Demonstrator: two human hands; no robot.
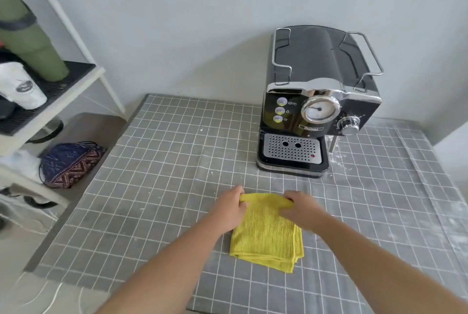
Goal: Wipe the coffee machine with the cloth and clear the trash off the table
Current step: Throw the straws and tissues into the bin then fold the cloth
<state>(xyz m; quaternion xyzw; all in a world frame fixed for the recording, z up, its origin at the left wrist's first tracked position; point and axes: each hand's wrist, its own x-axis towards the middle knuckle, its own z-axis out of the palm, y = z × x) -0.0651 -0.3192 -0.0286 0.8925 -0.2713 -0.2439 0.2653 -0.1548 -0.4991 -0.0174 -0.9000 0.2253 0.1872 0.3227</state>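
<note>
A folded yellow cloth [267,234] lies on the grey checked tablecloth [162,177] in front of me. My left hand [229,208] pinches the cloth's far left corner. My right hand [302,208] rests on its far right edge, fingers curled over the fabric. A black and chrome coffee machine [316,101] stands beyond the cloth at the back right, its drip tray facing me. White specks and powdery smears lie on the tablecloth around the machine.
A white shelf rack [50,96] stands to the left with a green roll, a white paper cup [21,86] and a patterned pouch [68,164] lower down. A pale wall runs behind the table.
</note>
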